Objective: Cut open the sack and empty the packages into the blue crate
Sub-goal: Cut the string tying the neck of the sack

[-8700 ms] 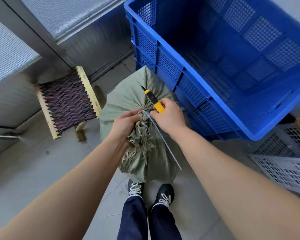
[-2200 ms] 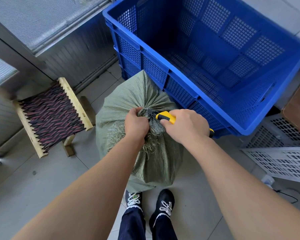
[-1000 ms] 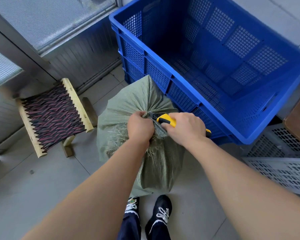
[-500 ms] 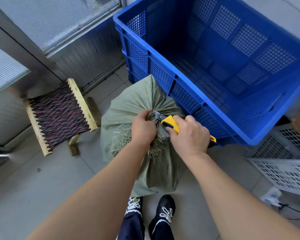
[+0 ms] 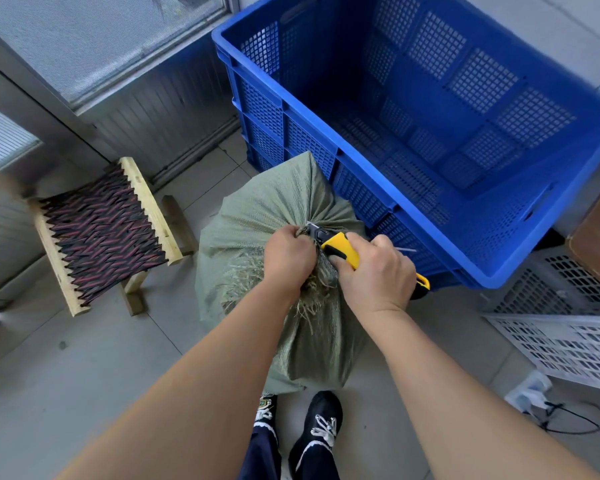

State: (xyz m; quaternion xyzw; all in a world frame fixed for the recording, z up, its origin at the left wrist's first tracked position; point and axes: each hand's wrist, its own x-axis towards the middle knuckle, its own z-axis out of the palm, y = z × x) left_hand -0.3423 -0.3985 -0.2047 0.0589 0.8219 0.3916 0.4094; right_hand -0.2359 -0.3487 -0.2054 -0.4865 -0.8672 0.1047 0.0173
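A green woven sack [image 5: 257,216] stands upright on the floor between my feet and the blue crate [image 5: 354,157]. Its top is gathered into a frayed neck. My left hand [image 5: 286,252] is clenched around that neck. My right hand [image 5: 374,271] grips a yellow and black utility knife [image 5: 340,245], whose tip touches the gathered neck just beside my left fingers. A thin pale tie end pokes out to the right of my right hand. The crate's mesh floor is bare; no packages show.
A small wooden stool [image 5: 101,230] with a woven red and black seat stands to the left by a metal wall. White perforated crates [image 5: 561,334] lie at the right, with a power strip and cable [image 5: 534,400] on the floor. My shoes [image 5: 319,420] are below the sack.
Both hands have stayed at the sack's neck. The knife hand has turned, the blade tip shifting from my left knuckles to the gathered neck. The tie that hung loose earlier is mostly hidden.
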